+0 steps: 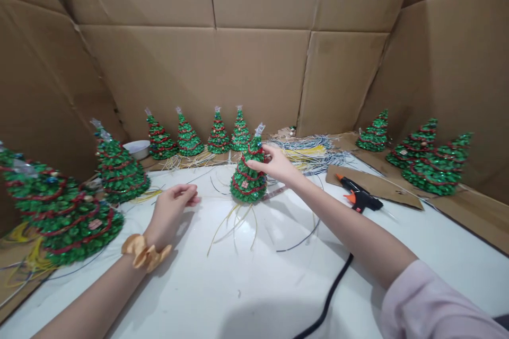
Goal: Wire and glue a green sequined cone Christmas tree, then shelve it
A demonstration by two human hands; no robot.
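Note:
A small green Christmas tree (248,180) with red garland and a clear star stands in the middle of the white table. Yellow and white wires spread out from under its base. My right hand (274,164) grips the upper part of this tree from the right, thumb in front. To the left, my left hand (175,204) rests low over the table with its fingers curled together, apart from the tree. Whatever those fingers may hold is hidden. An orange scrunchie (145,252) circles the left wrist.
More decorated trees stand at the left (121,167), along the back (189,135) and at the right (431,164). Bundled wires (314,151) lie behind. A black glue gun (360,194) rests by a cardboard piece (389,190); a black cable (330,296) crosses the front. Cardboard walls (191,74) surround the table.

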